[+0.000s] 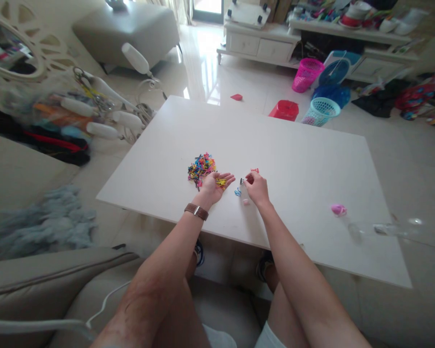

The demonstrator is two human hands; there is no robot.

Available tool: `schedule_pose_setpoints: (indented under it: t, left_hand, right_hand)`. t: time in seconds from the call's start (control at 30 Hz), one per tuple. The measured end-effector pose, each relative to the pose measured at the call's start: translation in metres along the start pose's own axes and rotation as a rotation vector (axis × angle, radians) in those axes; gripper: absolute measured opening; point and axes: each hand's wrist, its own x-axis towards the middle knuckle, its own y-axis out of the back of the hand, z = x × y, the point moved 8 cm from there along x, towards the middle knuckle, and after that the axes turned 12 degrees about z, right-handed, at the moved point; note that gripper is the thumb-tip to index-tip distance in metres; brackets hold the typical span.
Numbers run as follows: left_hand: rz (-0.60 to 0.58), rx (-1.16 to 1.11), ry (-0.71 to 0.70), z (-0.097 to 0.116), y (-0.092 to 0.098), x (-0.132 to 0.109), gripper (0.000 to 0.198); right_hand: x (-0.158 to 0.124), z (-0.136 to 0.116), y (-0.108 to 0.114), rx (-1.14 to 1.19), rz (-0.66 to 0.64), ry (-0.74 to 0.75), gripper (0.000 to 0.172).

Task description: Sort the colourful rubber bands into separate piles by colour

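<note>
My left hand (215, 186) is palm up with its fingers stretched out, and several small yellow band-like pieces (221, 182) rest on the palm. Just behind and left of it lies a heap of small multicoloured pieces (200, 166), in blue, black, pink, yellow and orange. My right hand (256, 186) is closed in a pinch, with a small black piece (241, 181) at its fingertips. Below those fingertips are blue loop-like pieces (237, 192) and a pale pink piece (245, 202). Some red-pink pieces (254, 170) show just beyond the right hand. The pieces' exact kind is too small to tell.
The white table (293, 159) holds a purple-pink bundle (338, 210) and a clear bottle-like object (387, 229) at right. A red stool (284, 110), pink basket (307, 75) and light blue basket (321, 111) stand beyond it. A white lamp stand (136, 58) is at left.
</note>
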Motion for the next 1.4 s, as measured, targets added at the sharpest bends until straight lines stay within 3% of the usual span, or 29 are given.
schedule_pose_setpoints:
  t: [0.2,0.37,0.53,0.7,0.87,0.97,1.13,1.4]
  left_hand:
    - [-0.055,-0.026,0.051,-0.005,-0.006,0.002,0.039]
    - [-0.093,-0.024,0.062,-0.003,-0.007,0.001,0.042]
    - [-0.141,-0.011,0.060,-0.002,-0.009,-0.003,0.044]
    - [-0.249,0.103,0.097,-0.016,-0.019,-0.009,0.045]
    - [-0.275,0.201,0.138,-0.034,-0.022,-0.015,0.042]
    - [-0.273,0.207,0.151,-0.041,-0.024,-0.016,0.038]
    - [-0.259,0.164,0.142,-0.044,-0.026,-0.013,0.032]
    - [-0.219,0.136,0.176,-0.044,-0.026,-0.011,0.029]
  right_hand:
    - [-0.001,0.006,-0.018,-0.063,0.000,0.047,0.004]
    - [0.002,0.003,-0.013,-0.082,-0.016,0.064,0.005]
    - [0.000,-0.037,0.019,0.024,0.064,0.149,0.014]
    - [-0.019,-0.079,0.023,0.100,-0.123,0.407,0.015]
    - [-0.025,-0.069,0.019,0.075,-0.198,0.412,0.005]
    - [-0.025,-0.064,0.020,0.089,-0.207,0.396,0.009]
    - [-0.021,-0.064,0.028,0.131,-0.187,0.377,0.012]
    - [-0.006,-0.047,0.044,0.200,-0.120,0.198,0.017]
